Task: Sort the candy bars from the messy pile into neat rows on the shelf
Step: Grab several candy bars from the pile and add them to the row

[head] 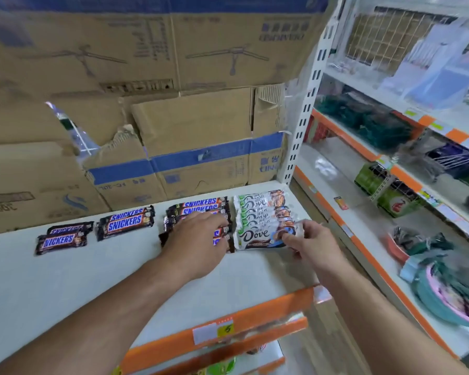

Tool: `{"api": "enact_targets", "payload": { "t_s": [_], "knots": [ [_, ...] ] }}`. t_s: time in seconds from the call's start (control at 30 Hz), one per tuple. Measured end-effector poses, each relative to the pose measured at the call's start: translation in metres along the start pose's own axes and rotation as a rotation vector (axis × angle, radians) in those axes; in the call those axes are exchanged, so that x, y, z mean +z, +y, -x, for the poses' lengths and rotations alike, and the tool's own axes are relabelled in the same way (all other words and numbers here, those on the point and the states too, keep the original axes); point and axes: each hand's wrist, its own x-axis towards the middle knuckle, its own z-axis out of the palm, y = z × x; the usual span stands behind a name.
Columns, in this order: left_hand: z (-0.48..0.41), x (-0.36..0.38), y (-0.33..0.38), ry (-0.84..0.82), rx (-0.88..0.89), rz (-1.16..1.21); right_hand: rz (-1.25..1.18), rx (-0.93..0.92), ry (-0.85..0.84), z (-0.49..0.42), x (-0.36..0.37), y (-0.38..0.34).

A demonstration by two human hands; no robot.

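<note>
- The cardboard boxes (195, 125) stand stacked like a wall beyond both hands, behind all the bars.
- The white shelf (65, 288) with an orange front edge carries the candy bars. It runs under both hands and far to the left of the left fingers.
- A second rack (306, 104) with mixed goods stands to the right of the right hand, well apart from the bars.
- The left hand (198, 239) is palm down. Its fingers (209, 220) are straight and spread, resting flat on the Snickers row, and grip nothing.
- The right hand (314, 244) is just to the right of the left one. Its thumb and fingers (293, 240) pinch the right end of the front Dove bar.
- The Snickers row (201, 205) lies partly under the left fingers, the bars side by side, and goes on beyond them toward the boxes.
- The Dove row (260, 204) lies between the fingers of the two hands and beyond them, touching the right side of the Snickers row.
- The front Dove bar (255, 236) is the nearest one of that row; its left end is just beside the left fingertips.
- One Snickers pair (125, 221) lies near, to the left of the left fingers.
- A farther Snickers pair (63, 238) lies more to the left, well apart from the fingers.
- A yellow price label (225, 330) sits on the orange edge, nearer to the person than both hands.
</note>
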Motion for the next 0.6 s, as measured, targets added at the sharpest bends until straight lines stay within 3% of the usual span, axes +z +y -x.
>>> {"api": "enact_targets", "payload": {
  "t_s": [0.27, 0.6],
  "knots": [
    [0.017, 0.011, 0.017, 0.051, -0.169, -0.013, 0.571, -0.174, 0.083, -0.018, -0.009, 0.006],
    [0.033, 0.02, 0.04, 0.083, -0.275, -0.009, 0.58, -0.172, 0.134, -0.023, -0.021, 0.013]
  ]
}}
